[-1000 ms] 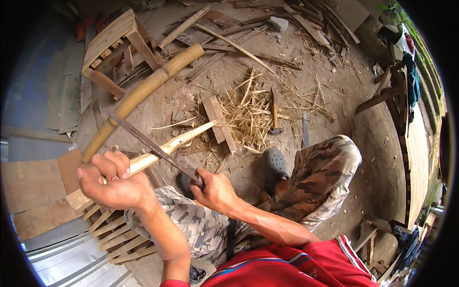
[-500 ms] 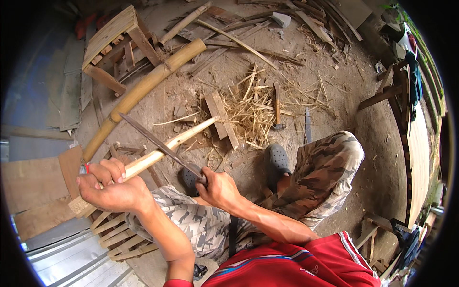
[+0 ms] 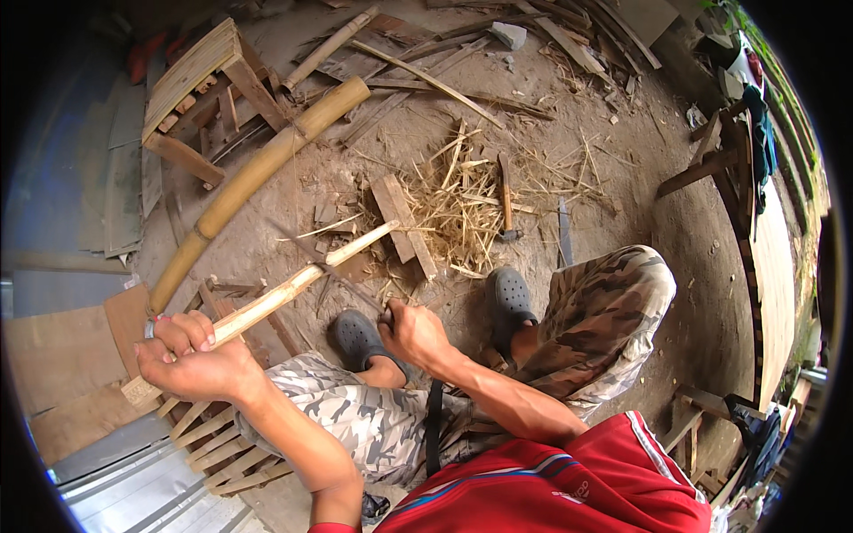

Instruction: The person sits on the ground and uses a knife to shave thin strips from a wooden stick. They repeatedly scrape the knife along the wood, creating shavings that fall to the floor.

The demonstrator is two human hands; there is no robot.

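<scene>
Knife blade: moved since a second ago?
Yes. The knife blade has slid along the bamboo stick toward its far tip, nearer the flat wood block on the ground.

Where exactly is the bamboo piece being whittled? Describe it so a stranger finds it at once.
Start from the long thick bamboo pole lying slantwise across the dirt floor. Just below it, nearer the person, a much thinner pale strip of bamboo runs almost parallel, gripped at its lower end by the left hand. Unlike the pole and the loose shavings, it is held up off the ground, freshly pale.
</scene>
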